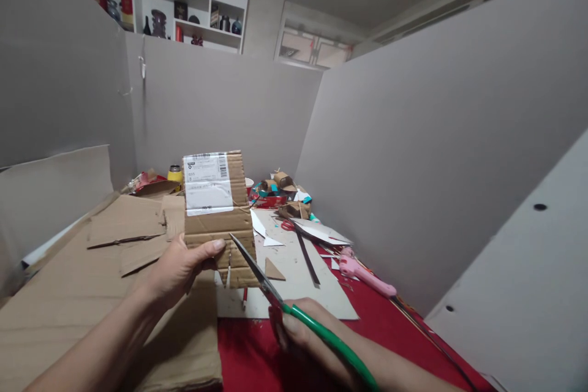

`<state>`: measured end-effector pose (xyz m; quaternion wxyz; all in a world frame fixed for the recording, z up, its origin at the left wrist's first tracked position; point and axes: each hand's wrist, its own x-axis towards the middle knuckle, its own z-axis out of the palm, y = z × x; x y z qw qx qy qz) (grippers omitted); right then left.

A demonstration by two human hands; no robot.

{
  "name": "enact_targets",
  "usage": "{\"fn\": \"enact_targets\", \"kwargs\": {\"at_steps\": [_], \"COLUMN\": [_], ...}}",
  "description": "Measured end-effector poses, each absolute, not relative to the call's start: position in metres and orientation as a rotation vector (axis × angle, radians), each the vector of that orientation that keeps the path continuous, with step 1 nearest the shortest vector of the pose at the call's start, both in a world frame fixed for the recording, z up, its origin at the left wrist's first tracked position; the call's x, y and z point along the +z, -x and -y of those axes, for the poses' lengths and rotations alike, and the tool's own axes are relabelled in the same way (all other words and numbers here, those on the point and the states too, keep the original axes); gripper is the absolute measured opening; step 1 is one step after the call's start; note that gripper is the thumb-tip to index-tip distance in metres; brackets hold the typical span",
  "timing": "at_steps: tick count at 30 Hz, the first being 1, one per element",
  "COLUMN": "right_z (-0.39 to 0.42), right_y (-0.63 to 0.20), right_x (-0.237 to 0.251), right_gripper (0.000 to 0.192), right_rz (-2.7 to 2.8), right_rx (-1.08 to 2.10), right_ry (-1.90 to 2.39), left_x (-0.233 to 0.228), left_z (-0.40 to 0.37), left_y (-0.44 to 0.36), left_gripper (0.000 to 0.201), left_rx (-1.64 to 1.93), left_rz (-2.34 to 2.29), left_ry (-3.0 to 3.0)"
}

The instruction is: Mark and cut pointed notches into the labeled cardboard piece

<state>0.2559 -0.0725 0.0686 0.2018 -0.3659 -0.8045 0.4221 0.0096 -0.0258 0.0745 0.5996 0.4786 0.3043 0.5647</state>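
Left hand (179, 264) pinches labelled corrugated-cardboard piece (218, 225), thumb in front, other fingers mostly hidden; piece raised above white sheet (316, 297). Right hand (301, 323) closed around green-handled scissors (288, 308), blade across piece's lower front.

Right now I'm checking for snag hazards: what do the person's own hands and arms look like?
The left hand and right hand are ungloved, with no rings or bracelets showing. The left forearm and right forearm show no sleeves.

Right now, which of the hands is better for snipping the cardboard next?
Probably the right hand: it holds the scissors, with the blades at the cardboard. The left hand is busy gripping the cardboard.
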Motion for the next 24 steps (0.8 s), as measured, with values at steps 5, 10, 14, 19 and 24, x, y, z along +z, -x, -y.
{"fn": "enact_targets", "kwargs": {"at_steps": [5, 10, 14, 19, 24], "right_z": [0.080, 0.082, 0.081, 0.076, 0.077], "right_y": [-0.255, -0.257, -0.262, -0.266, -0.264], "right_x": [0.080, 0.078, 0.072, 0.067, 0.070], "right_gripper": [0.068, 0.065, 0.064, 0.065, 0.069], "right_rz": [2.278, 2.264, 2.246, 2.242, 2.262], "right_rx": [1.149, 1.131, 1.150, 1.207, 1.217], "right_ry": [1.049, 1.047, 1.046, 1.009, 0.929], "left_x": [0.072, 0.075, 0.075, 0.073, 0.076], "left_z": [0.023, 0.020, 0.019, 0.019, 0.018], "left_y": [-0.008, -0.005, -0.003, 0.000, 0.003], "left_gripper": [0.062, 0.058, 0.056, 0.056, 0.055], "left_rx": [1.316, 1.348, 1.319, 1.258, 1.218], "left_rz": [-0.703, -0.690, -0.690, -0.687, -0.680], "left_ry": [-1.127, -1.146, -1.174, -1.212, -1.248]}}
